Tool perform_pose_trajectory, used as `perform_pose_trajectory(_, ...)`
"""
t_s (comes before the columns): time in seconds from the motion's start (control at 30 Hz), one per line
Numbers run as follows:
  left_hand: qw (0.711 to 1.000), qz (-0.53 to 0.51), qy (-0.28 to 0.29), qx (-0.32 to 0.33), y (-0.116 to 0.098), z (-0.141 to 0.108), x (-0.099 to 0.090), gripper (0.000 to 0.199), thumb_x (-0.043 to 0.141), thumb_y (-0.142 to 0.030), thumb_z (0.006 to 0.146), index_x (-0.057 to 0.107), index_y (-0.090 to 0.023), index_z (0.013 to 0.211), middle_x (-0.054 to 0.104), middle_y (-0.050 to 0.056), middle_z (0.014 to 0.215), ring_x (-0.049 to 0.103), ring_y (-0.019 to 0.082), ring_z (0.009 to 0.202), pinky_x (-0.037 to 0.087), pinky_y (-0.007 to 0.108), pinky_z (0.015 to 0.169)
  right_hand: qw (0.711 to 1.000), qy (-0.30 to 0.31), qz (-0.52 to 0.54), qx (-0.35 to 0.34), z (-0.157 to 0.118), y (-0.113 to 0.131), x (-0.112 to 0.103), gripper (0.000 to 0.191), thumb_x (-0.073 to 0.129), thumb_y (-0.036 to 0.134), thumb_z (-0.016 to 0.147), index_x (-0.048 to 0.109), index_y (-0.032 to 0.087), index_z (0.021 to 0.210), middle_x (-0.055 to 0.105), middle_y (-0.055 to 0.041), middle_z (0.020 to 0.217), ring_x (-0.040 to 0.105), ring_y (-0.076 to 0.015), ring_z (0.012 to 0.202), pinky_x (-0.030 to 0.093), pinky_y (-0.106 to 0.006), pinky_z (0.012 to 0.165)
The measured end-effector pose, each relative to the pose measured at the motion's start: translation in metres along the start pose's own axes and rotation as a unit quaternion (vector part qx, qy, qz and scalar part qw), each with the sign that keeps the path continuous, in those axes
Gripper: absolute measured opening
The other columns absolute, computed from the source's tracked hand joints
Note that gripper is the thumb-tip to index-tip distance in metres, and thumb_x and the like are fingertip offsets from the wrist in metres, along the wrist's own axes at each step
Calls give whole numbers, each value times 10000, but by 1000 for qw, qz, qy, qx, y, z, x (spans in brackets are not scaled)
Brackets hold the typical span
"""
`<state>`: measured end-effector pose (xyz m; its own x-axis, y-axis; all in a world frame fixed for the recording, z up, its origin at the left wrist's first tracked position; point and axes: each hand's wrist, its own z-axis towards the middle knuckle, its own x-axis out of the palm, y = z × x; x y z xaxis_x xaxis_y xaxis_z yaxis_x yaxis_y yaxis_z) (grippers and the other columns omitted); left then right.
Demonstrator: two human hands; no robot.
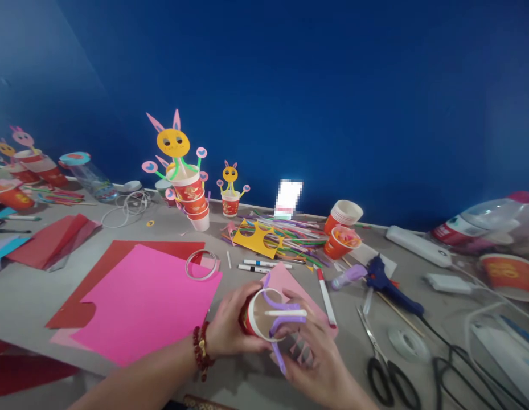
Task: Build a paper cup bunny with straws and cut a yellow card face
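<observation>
My left hand (230, 319) is wrapped around a red-and-white paper cup (247, 319), its open rim tilted up toward me. Purple pipe cleaners (292, 320) stick out of the cup on several sides, and a white stick (287, 312) lies across its mouth. The fingers of my right hand (318, 353) close on the purple pipe cleaners at the cup's right side; the exact contact is partly hidden. Under the hands lies a sheet of pink paper (285, 279). A red marker (326, 299) rests just beyond my right hand.
Pink and red paper (153, 296) spreads at left. Behind stand stacked cup figures (189, 193) and a smaller figure (230, 202). Cut yellow paper (258, 242) lies on pipe cleaners. Scissors (381, 364), a glue gun (392, 287), clear tape (409, 343) and cables are at right.
</observation>
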<state>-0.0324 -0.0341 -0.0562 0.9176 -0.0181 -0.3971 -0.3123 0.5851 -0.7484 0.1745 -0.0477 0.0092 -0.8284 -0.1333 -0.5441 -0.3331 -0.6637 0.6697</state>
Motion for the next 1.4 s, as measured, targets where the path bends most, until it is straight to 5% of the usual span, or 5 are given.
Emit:
perform_pose_trajectory(0.17, 1000, 1, 13, -12, -1, 2, 1, 886, 848, -556, 615, 427, -258, 1335, 686, 117, 1156, 716, 306, 996, 590, 405, 853, 1000, 4, 15, 25, -2, -2, 0, 229, 689, 117, 716, 622, 248, 892, 713, -57, 1066, 639, -279, 1145, 476, -414, 1072)
perform_pose_trajectory(0.73, 1000, 14, 14, -2, -3, 2, 1, 891, 854, -511, 608, 418, -258, 1342, 690, 121, 1177, 721, 304, 1015, 593, 401, 857, 999, -6, 26, 37, -6, -3, 4, 228, 682, 97, 696, 640, 237, 871, 706, -76, 1102, 611, -292, 1207, 487, -387, 1056)
perform_pose_trajectory(1.4, 1000, -1, 11, 25, -2, 3, 0, 915, 850, -513, 610, 400, -272, 1369, 682, 121, 1193, 713, 309, 1037, 581, 407, 891, 999, -2, 39, 32, -6, -4, 5, 247, 666, 87, 701, 617, 232, 894, 684, -74, 1066, 655, -268, 1076, 531, -363, 976)
